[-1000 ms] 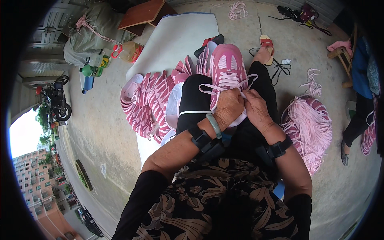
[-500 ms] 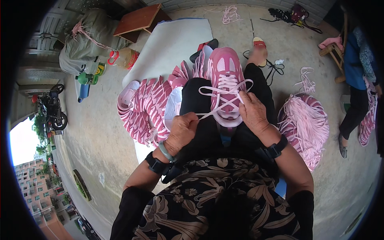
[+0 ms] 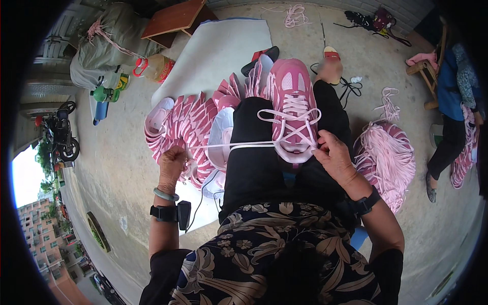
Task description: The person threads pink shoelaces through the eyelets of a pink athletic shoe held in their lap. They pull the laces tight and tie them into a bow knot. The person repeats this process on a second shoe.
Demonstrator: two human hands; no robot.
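A pink sneaker [image 3: 291, 81] rests on my lap, toe pointing away from me, with a pale pink shoelace [image 3: 295, 105] crossed over its tongue and looped out at both sides. Off to the left, my left hand [image 3: 174, 161] is closed on the lace's end, which runs taut from the shoe's collar across my left thigh. My right hand [image 3: 335, 156] is at the right edge of the collar, thumb and forefinger bent together there; what they pinch is too small to make out. Beside my left leg stands a curved row of pink shoe uppers [image 3: 190, 119].
To the right lies a pile of pink uppers and laces [image 3: 389, 157]. A pale sheet [image 3: 223, 53] covers the floor ahead, near a wooden board stand [image 3: 173, 23] and bottles [image 3: 160, 70]. At far right, a person [image 3: 452, 117] stands by a wooden chair [image 3: 424, 71].
My left hand has drawn the lace far out to the left, pulling it straight. My right hand has shifted slightly down and right, from the laces to the collar's edge.
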